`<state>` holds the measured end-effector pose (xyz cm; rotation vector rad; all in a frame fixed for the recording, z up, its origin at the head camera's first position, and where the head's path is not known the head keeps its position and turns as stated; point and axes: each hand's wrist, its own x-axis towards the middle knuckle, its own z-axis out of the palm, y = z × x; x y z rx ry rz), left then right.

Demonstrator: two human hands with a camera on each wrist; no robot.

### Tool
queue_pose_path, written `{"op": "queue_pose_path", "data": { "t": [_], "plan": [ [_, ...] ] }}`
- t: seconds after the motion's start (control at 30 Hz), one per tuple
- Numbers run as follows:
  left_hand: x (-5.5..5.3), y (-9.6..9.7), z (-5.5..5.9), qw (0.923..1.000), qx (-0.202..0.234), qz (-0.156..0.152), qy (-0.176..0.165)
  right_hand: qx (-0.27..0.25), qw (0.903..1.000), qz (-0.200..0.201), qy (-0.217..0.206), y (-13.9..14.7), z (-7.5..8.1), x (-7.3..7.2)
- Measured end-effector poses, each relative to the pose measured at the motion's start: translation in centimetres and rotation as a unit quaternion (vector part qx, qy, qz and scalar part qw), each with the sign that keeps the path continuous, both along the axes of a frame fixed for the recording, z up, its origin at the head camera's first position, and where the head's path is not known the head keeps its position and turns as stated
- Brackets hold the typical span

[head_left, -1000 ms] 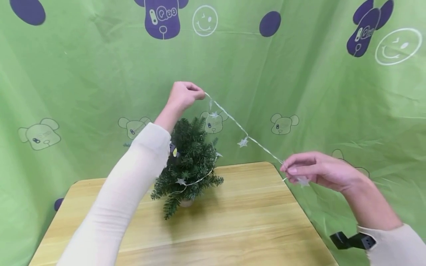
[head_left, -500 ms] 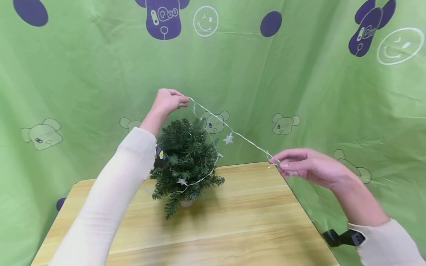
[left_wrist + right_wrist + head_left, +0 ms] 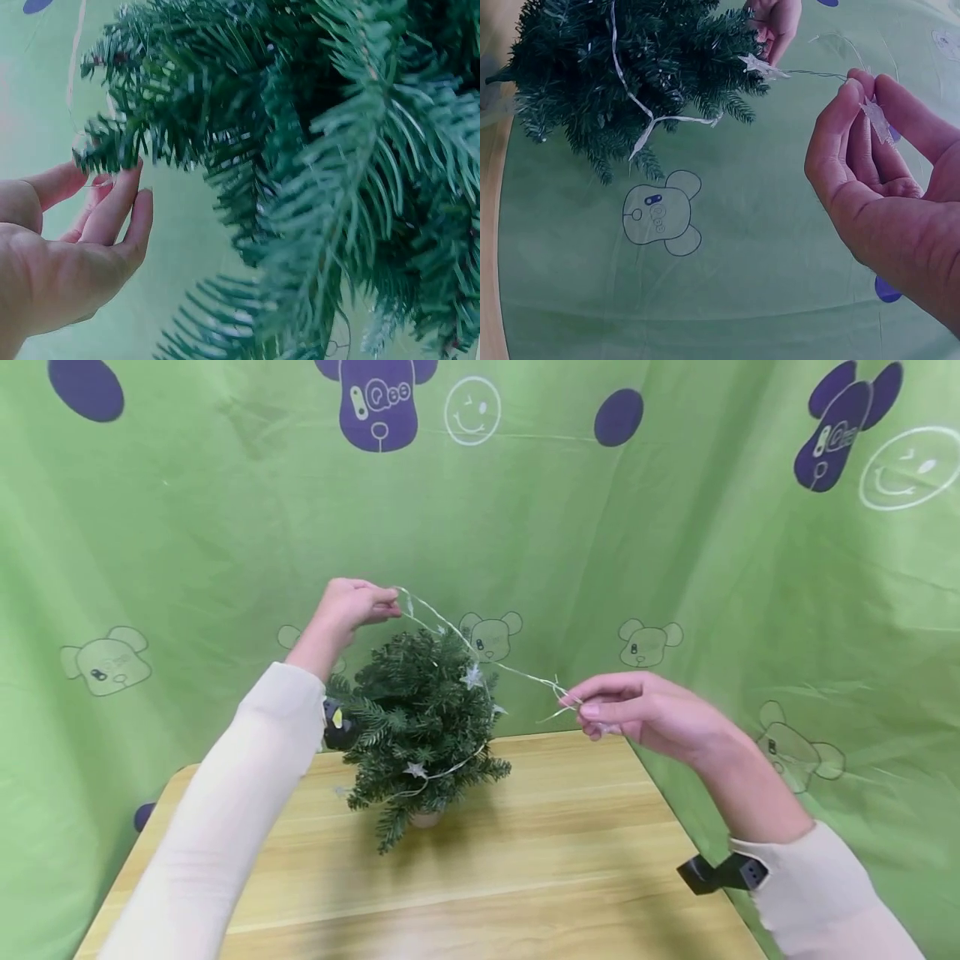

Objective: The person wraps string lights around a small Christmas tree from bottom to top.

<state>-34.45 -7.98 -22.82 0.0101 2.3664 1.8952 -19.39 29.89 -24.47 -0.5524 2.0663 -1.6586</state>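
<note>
A small green artificial Christmas tree (image 3: 420, 710) stands on the table, with part of a star string light (image 3: 459, 766) wound round its lower branches. Above the tree's upper left, my left hand (image 3: 352, 610) pinches the string between thumb and fingers; the left wrist view has branch tips overlapping those fingertips. To the tree's right my right hand (image 3: 637, 710) pinches the other stretch of the string, one clear star (image 3: 876, 120) lying against its fingers. Between the hands the string slopes down to the right, and a star (image 3: 472, 676) hangs from it in front of the upper branches.
The wooden table (image 3: 570, 860) carries the tree towards its back edge. A green curtain (image 3: 540, 527) printed with bears and smiley faces closes off the back and sides. Black wrist cameras sit at the left cuff (image 3: 339, 724) and the right cuff (image 3: 723, 872).
My left hand has moved left and slightly down, and my right hand left and up, nearer the tree. The string between them has slackened, and its hanging star now overlaps the tree.
</note>
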Motion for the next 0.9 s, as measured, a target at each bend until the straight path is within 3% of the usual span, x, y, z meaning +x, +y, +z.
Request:
{"op": "queue_pose_path", "data": {
  "t": [0.2, 0.27, 0.4, 0.53, 0.7, 0.9],
  "plan": [
    [0.0, -0.6, -0.1, 0.9989, 0.046, -0.001, -0.012, -0.003, 0.9999, -0.01, -0.005, -0.1, 0.4, 0.0],
    [0.0, -0.8, -0.3, 0.9991, 0.041, -0.006, -0.008, -0.001, 0.9999, -0.011, -0.005, -0.3, 0.4, 0.1],
    [0.3, -1.4, -0.6, 0.9982, -0.054, -0.025, 0.001, 0.0, 0.9999, -0.01, -0.004, -0.6, 0.5, 0.0],
    [0.5, -1.9, -0.9, 0.9864, -0.158, -0.045, 0.006, -0.001, 1.0, -0.009, -0.004, -0.8, 0.5, 0.0],
    [1.0, -2.1, -0.5, 0.9738, -0.217, -0.068, 0.012, 0.0, 1.0, -0.007, -0.005, -1.0, 0.6, 0.0],
    [2.2, -1.5, 1.5, 0.9668, -0.245, -0.06, 0.041, -0.009, 0.9999, -0.001, -0.008, -1.1, 0.9, 0.0]
  ]
}}
